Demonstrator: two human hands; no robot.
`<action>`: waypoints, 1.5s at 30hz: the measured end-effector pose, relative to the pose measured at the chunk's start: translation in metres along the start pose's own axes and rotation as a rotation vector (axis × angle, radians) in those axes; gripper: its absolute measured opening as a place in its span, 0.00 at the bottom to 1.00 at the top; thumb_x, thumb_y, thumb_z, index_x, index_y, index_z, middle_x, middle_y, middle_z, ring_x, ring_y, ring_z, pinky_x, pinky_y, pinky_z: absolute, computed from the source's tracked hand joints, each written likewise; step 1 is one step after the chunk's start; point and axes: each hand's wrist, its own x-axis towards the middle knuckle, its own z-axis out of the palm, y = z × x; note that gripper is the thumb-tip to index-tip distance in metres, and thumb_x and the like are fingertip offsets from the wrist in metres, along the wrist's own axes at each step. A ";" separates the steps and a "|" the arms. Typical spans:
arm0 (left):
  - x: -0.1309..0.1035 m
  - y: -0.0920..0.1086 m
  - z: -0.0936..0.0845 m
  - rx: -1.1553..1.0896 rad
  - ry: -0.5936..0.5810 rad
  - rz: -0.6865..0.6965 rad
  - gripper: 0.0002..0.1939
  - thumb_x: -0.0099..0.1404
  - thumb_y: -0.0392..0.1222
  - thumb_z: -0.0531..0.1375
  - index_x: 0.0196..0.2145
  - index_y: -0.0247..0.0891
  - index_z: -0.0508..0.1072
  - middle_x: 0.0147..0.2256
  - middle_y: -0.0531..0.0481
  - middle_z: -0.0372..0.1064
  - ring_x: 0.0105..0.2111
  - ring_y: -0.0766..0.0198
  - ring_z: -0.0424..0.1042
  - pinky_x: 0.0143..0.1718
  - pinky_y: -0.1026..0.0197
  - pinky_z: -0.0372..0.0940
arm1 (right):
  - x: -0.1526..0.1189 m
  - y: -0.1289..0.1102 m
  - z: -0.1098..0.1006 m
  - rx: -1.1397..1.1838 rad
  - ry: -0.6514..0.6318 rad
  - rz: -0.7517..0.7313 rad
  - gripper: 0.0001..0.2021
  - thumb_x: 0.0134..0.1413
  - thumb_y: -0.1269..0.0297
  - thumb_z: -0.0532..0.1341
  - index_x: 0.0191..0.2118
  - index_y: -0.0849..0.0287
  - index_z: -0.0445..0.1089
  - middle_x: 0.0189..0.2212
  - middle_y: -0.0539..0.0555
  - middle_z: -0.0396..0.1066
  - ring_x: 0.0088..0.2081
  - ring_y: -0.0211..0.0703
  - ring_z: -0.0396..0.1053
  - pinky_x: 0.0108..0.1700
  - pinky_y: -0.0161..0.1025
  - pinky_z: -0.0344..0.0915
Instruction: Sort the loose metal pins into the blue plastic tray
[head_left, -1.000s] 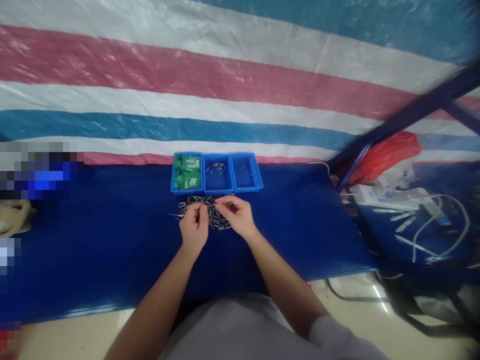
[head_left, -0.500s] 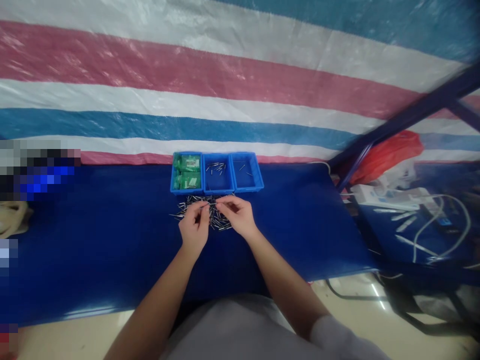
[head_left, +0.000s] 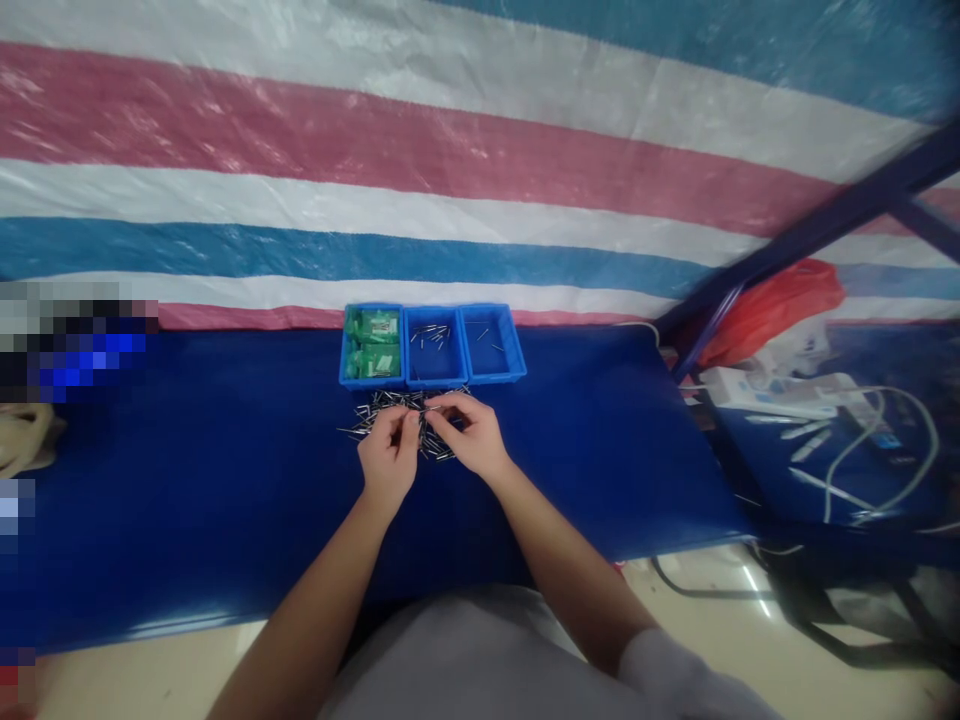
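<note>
Over a pile of thin metal pieces on the blue table, my left hand and my right hand meet fingertip to fingertip. Both hands are pinched closed around a small metal piece, which the fingers mostly hide. Just beyond the pile stand three joined blue bins. Green packets fill the left bin. Several thin metal pieces lie in the middle bin, and a few lie in the right bin.
The blue table backs onto a striped plastic sheet. At the right are a dark metal frame, a red bag, a white power strip and looped cables. A beige object is at the far left.
My right hand has moved slightly left, closing the gap to my left fingertips. The metal piece that showed between them is now mostly hidden.
</note>
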 end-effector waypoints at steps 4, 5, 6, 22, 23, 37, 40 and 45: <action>0.000 -0.001 0.000 0.000 0.005 0.005 0.12 0.67 0.50 0.59 0.40 0.39 0.73 0.24 0.55 0.71 0.23 0.69 0.70 0.29 0.66 0.66 | 0.000 0.000 0.000 -0.033 0.002 -0.013 0.08 0.55 0.60 0.66 0.40 0.53 0.78 0.35 0.53 0.77 0.33 0.42 0.74 0.38 0.40 0.72; 0.000 -0.001 0.000 -0.003 0.005 0.010 0.12 0.67 0.50 0.59 0.41 0.39 0.73 0.25 0.55 0.71 0.23 0.70 0.70 0.29 0.66 0.66 | 0.000 0.000 0.000 -0.024 0.005 -0.003 0.08 0.55 0.59 0.66 0.40 0.53 0.78 0.35 0.53 0.77 0.34 0.42 0.74 0.38 0.40 0.72; 0.000 -0.001 0.000 -0.004 0.004 0.018 0.12 0.67 0.49 0.59 0.41 0.40 0.74 0.26 0.54 0.72 0.23 0.70 0.71 0.29 0.66 0.66 | 0.000 0.001 0.000 -0.010 0.005 0.012 0.08 0.55 0.59 0.66 0.40 0.53 0.78 0.35 0.53 0.78 0.34 0.42 0.75 0.39 0.40 0.72; 0.002 0.005 0.002 0.141 -0.031 0.279 0.11 0.64 0.42 0.63 0.45 0.41 0.78 0.23 0.57 0.70 0.23 0.73 0.68 0.31 0.70 0.66 | -0.002 0.002 -0.002 0.078 -0.046 0.059 0.09 0.57 0.57 0.65 0.35 0.57 0.78 0.30 0.53 0.79 0.32 0.43 0.77 0.37 0.39 0.73; 0.002 0.005 0.002 0.147 -0.021 0.285 0.11 0.65 0.42 0.62 0.44 0.41 0.78 0.24 0.56 0.71 0.23 0.73 0.69 0.32 0.69 0.66 | -0.002 0.003 -0.001 0.081 -0.040 0.060 0.09 0.56 0.57 0.65 0.35 0.57 0.79 0.30 0.53 0.80 0.32 0.43 0.76 0.37 0.39 0.72; 0.001 0.007 0.000 0.152 -0.043 0.256 0.11 0.65 0.45 0.62 0.43 0.41 0.78 0.22 0.57 0.68 0.21 0.73 0.66 0.28 0.69 0.63 | 0.005 0.002 -0.001 0.425 0.021 0.231 0.11 0.42 0.58 0.74 0.28 0.56 0.75 0.30 0.50 0.76 0.32 0.39 0.73 0.39 0.39 0.72; 0.000 0.007 0.000 0.152 -0.051 0.222 0.10 0.66 0.46 0.61 0.41 0.41 0.78 0.22 0.56 0.69 0.21 0.73 0.67 0.28 0.69 0.63 | 0.005 0.004 -0.002 0.414 -0.001 0.245 0.11 0.42 0.57 0.74 0.28 0.56 0.74 0.30 0.50 0.76 0.31 0.39 0.73 0.38 0.38 0.72; -0.001 0.004 -0.002 0.146 -0.048 0.163 0.10 0.67 0.46 0.60 0.42 0.41 0.76 0.23 0.57 0.71 0.22 0.72 0.70 0.29 0.69 0.64 | 0.005 0.006 -0.003 0.398 -0.044 0.258 0.12 0.44 0.55 0.73 0.31 0.56 0.75 0.29 0.50 0.76 0.29 0.38 0.72 0.37 0.38 0.71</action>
